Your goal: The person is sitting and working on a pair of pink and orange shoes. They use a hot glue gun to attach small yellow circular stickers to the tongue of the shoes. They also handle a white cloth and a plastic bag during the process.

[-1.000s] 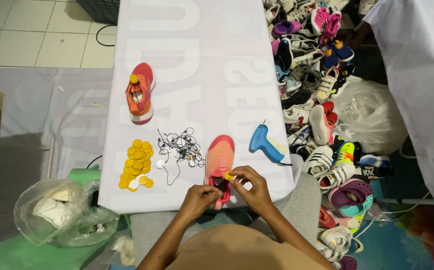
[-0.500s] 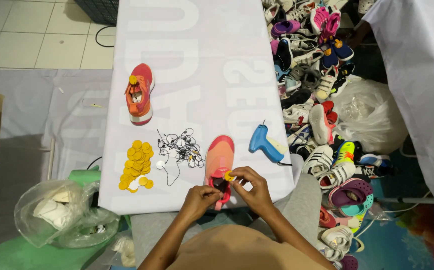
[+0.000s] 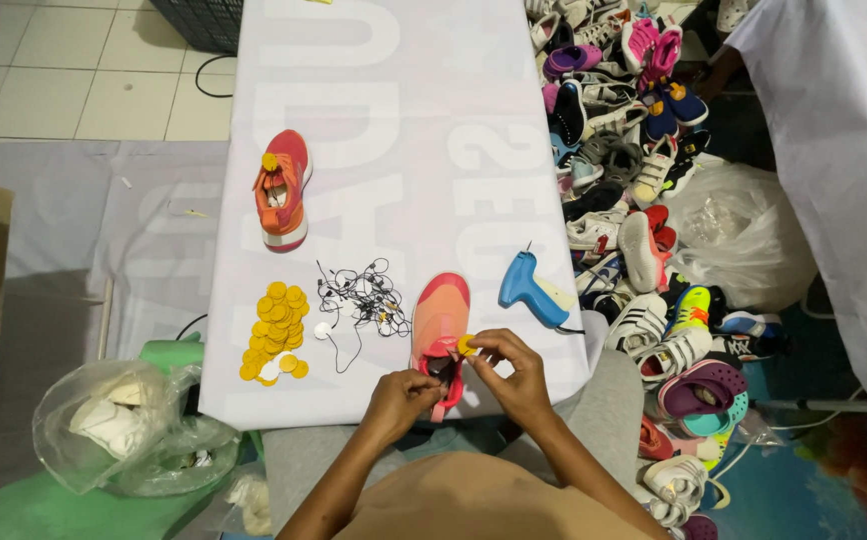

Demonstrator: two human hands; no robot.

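Both hands at near edge of white-covered surface point(image 3: 394, 120); right hand point(image 3: 516, 375) fingers pinched on small yellow round tag point(image 3: 466, 346) at heel of pink-orange shoe point(image 3: 441, 322); left hand point(image 3: 401, 398) fingers closed on dark heel opening of same shoe, just beside right fingertips; tangle of black strings point(image 3: 362, 298) just left of fingers; pile of yellow discs point(image 3: 276, 330) further left; blue tagging gun point(image 3: 534, 290) just right; second orange shoe point(image 3: 282, 190) well beyond; heap of shoes point(image 3: 634, 180) off right edge.
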